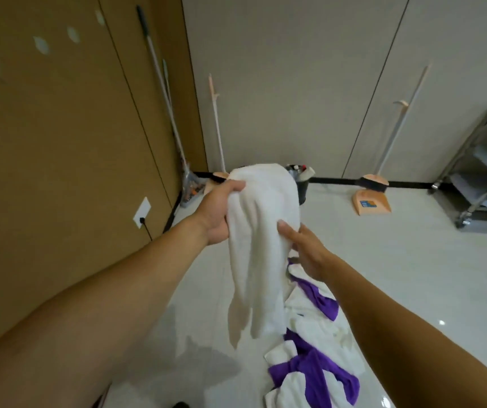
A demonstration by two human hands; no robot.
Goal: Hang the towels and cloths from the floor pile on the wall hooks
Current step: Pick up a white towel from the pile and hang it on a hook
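The white towel (260, 260) is off the floor (398, 260) and held up in front of the person by both hands. The left hand (221, 210) grips its bunched top, fingers curled over the crown of the fabric. The right hand (307, 254) holds the towel's right edge lower down, thumb on the front face, with the other fingers mostly hidden behind the cloth. The towel hangs with its long axis roughly upright, and its loose lower end dangles above the near part of the pile (313, 375) of white and purple cloths, which runs along the floor under the right forearm.

On the brown wall (60, 142) to the left, a row of pale round fittings (41, 44) sits well above hand height. They are likely the hooks, though the blur keeps their shape unclear. They lie up and to the left of the towel, so the left hand is the nearer one and already has the top end. My guess is that the coming move is a lift and swing leftward, leading with that gripped end.

A mop (163, 98) leans in the far-left corner of the floor, and a black bucket (302, 187) shows just behind the towel. A dustpan (370, 201) stands along the far edge and a steel trolley (483, 172) stands at the right.
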